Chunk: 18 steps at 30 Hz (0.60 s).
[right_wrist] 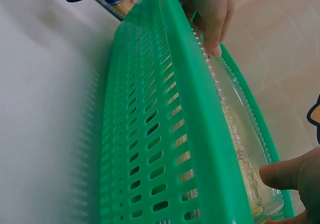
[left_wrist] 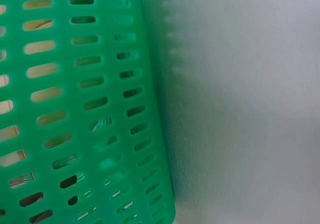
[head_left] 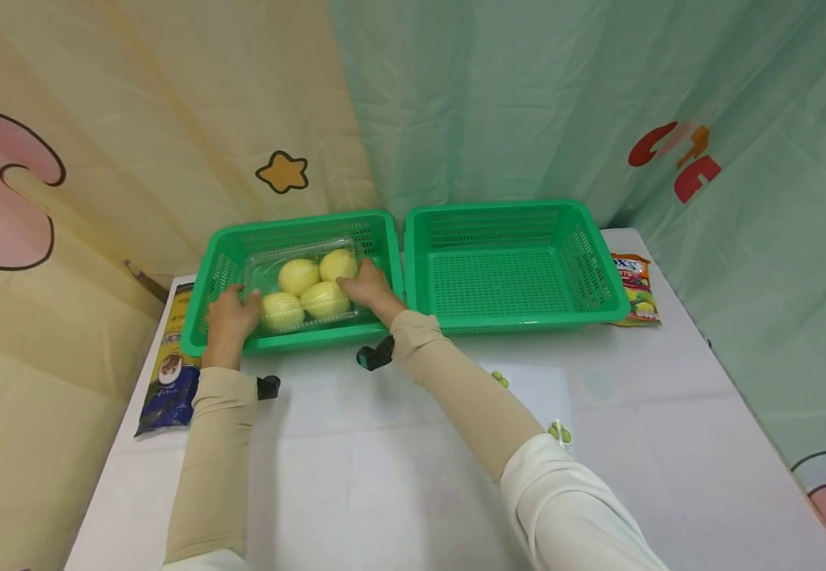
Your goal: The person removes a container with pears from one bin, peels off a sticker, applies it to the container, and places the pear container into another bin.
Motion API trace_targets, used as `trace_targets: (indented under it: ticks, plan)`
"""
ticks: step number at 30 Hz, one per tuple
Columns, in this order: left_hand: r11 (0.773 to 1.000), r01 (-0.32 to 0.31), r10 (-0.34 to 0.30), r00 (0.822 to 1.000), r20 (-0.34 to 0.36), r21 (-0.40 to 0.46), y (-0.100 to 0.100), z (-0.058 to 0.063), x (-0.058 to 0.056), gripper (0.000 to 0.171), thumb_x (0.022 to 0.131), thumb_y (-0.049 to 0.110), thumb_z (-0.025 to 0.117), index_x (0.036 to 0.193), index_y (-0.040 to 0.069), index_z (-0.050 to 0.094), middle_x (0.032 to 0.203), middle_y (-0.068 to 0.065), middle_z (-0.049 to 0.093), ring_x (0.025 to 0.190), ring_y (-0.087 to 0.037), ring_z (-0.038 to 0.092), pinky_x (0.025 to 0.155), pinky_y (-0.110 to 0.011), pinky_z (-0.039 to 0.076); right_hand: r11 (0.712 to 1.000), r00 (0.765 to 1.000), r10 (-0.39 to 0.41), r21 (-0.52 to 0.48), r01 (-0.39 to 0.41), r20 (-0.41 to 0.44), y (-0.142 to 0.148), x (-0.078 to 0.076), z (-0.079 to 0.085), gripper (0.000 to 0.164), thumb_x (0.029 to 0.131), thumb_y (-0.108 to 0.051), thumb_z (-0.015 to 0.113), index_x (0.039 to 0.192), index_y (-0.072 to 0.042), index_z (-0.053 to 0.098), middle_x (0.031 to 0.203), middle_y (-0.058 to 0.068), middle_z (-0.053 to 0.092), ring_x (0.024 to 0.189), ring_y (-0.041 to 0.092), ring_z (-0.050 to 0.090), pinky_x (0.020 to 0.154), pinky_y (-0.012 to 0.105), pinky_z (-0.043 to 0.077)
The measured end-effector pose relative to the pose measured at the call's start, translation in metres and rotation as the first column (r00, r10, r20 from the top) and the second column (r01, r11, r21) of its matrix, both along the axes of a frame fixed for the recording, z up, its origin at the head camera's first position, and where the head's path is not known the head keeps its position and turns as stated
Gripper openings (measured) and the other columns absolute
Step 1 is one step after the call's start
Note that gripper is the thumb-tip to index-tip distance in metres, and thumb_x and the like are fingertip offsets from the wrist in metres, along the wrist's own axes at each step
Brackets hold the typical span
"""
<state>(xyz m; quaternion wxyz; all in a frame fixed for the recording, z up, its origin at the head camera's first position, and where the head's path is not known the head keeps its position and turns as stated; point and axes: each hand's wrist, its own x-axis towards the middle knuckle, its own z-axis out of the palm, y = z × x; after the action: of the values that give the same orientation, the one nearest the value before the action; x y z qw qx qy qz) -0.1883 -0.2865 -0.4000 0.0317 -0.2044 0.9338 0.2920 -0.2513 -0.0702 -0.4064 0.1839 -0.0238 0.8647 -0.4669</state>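
Observation:
A clear plastic box (head_left: 265,274) of several pale yellow round fruits (head_left: 299,277) is in the left green basket (head_left: 313,339). My left hand (head_left: 231,323) grips the box's left end, its thumb on the near left corner. At the opposite end, my right hand (head_left: 369,289) holds the box with the thumb over its top edge; the fingers are mostly hidden. The right wrist view shows the box (right_wrist: 235,129) just inside the basket wall (right_wrist: 150,124), with the right thumb on it. Only the basket's slotted side (left_wrist: 60,104) and the table appear in the left wrist view.
To the right stands a second green basket (head_left: 499,281), with a colourful snack packet (head_left: 636,289) beside it. A yellow and blue bag (head_left: 170,369) lies left of the baskets. Nearer on the white table (head_left: 356,492) is a sheet with small green pictures (head_left: 527,392). Curtains (head_left: 456,103) hang behind.

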Motion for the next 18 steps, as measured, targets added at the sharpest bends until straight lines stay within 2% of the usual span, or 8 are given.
trace_targets:
  ticks: [7, 12, 18]
  plan:
    - [1.000, 0.005, -0.005, 1.000, 0.030, 0.015, 0.0033, 0.0047, -0.0008, 0.064, 0.099, 0.041, 0.029, 0.147, -0.001, 0.021, 0.147, -0.029, 0.029, 0.131, -0.052, 0.029, 0.105, -0.061, 0.030, 1.000, 1.000, 0.007, 0.002, -0.007, -0.008, 0.0015, 0.0013, 0.0012, 0.068, 0.093, -0.032, 0.052, 0.146, -0.002, 0.020, 0.148, 0.018, 0.034, 0.137, 0.032, 0.033, 0.111, 0.044, 0.034]
    - [1.000, -0.010, 0.010, 0.999, 0.051, 0.004, 0.0035, 0.0057, -0.0022, 0.060, 0.099, 0.035, 0.030, 0.147, 0.001, 0.020, 0.148, -0.027, 0.028, 0.130, -0.054, 0.028, 0.104, -0.063, 0.029, 1.000, 1.000, 0.018, -0.025, -0.018, -0.018, 0.0035, 0.0022, 0.0028, 0.059, 0.091, -0.023, 0.056, 0.140, -0.001, 0.031, 0.136, 0.020, 0.045, 0.126, 0.032, 0.045, 0.103, 0.044, 0.042]
    - [1.000, -0.016, 0.016, 0.998, 0.068, 0.007, 0.0017, 0.0058, -0.0028, 0.056, 0.100, 0.030, 0.028, 0.148, 0.004, 0.018, 0.149, -0.028, 0.025, 0.132, -0.055, 0.023, 0.105, -0.065, 0.026, 1.000, 0.999, 0.026, -0.015, -0.027, -0.022, 0.0058, 0.0044, 0.0070, 0.054, 0.090, -0.021, 0.057, 0.135, 0.000, 0.037, 0.131, 0.019, 0.049, 0.121, 0.031, 0.049, 0.100, 0.043, 0.044]
